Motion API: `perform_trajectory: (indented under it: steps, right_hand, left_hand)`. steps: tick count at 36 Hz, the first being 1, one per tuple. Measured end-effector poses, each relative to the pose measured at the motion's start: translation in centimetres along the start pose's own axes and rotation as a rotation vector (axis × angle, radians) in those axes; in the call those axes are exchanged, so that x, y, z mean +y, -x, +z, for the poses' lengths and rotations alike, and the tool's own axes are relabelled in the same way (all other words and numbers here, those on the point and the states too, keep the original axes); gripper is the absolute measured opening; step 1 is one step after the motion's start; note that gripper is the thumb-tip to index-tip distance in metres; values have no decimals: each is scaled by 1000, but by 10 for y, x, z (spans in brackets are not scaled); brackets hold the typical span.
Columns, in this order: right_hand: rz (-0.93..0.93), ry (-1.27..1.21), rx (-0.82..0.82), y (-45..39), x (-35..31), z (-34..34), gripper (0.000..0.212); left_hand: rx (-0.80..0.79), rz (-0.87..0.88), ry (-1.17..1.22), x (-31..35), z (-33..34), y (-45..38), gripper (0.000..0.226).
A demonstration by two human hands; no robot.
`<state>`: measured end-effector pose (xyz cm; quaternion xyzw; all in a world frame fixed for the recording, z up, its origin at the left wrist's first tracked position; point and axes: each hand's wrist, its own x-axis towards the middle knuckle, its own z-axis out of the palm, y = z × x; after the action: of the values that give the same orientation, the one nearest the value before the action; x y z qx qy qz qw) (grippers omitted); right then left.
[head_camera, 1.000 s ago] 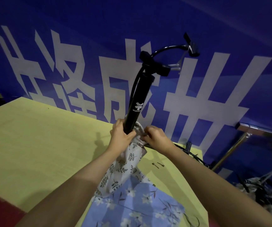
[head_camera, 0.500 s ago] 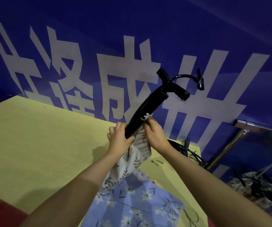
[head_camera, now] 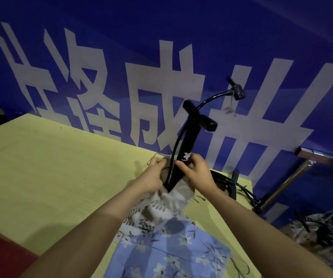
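A black hand pump [head_camera: 188, 143] with a T-handle and a curved hose stands tilted, its lower end inside a white leaf-print cloth bag [head_camera: 161, 205] on the yellow table [head_camera: 51, 167]. My left hand [head_camera: 153, 175] grips the bag's rim on the left of the pump. On the right, my right hand [head_camera: 196, 173] pinches the bag's rim against the pump barrel. The pump's base is hidden in the bag.
A blue floral cloth [head_camera: 171, 249] lies on the table near me. A black cable or hose coil [head_camera: 229, 185] sits at the table's far right corner. A blue banner with white characters [head_camera: 161, 77] backs the table. A metal-legged stand [head_camera: 293, 171] is at right.
The pump swung from leaning right to more upright and sits deeper in the bag. Both hands have pulled the bag's mouth wider around it.
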<state>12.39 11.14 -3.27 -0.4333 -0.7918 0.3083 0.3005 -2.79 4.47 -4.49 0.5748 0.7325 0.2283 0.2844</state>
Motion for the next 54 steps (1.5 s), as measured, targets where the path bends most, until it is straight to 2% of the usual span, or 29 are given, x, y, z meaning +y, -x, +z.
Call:
perform_trajectory:
  steps: [3,6,10,14,20,22,24,26,29,32,34,38,43,46,49,54]
  right_hand:
    - [-20,52,-38,3,4,4,43]
    - [-42,90,-78,4,5,8,49]
    - [-24,82,-154,2,4,12,44]
    - [3,68,-221,0,5,9,42]
    - [15,-21,-188,3,7,1,21]
    - [41,-23,-156,3,10,-2,18]
    - [70,12,-146,4,12,-5,17]
    - [89,87,-131,4,15,-6,15]
    - [61,193,-103,4,20,-7,11]
    - [71,230,-85,3,21,-10,23]
    - [89,256,-78,2,21,-13,12]
    - [18,223,-79,3,25,-19,21]
    - [-23,-8,-128,2,27,-25,14]
    - [-37,-26,-128,3,24,-25,14]
    - [-75,29,-94,2,22,-26,17]
    - [-133,33,-180,0,21,-30,20]
  left_hand:
    - [131,22,203,13,-10,0,56]
    - [262,36,289,21,-16,-4,51]
    - [395,83,327,18,-18,-3,54]
    - [414,97,427,15,-14,2,63]
    - [467,113,539,14,-12,3,66]
    - [477,129,560,14,-14,2,78]
    - [460,158,508,16,-16,3,97]
    - [417,213,412,22,-18,6,101]
    - [373,254,318,35,-18,8,90]
    - [358,250,230,40,-17,6,75]
    - [337,228,156,39,-15,3,74]
    - [335,219,77,40,-9,2,80]
    - [359,209,130,40,-4,-1,70]
    - [392,217,87,43,-5,1,74]
    - [405,231,-1,51,-6,6,78]
    - [360,194,-280,65,-13,4,91]
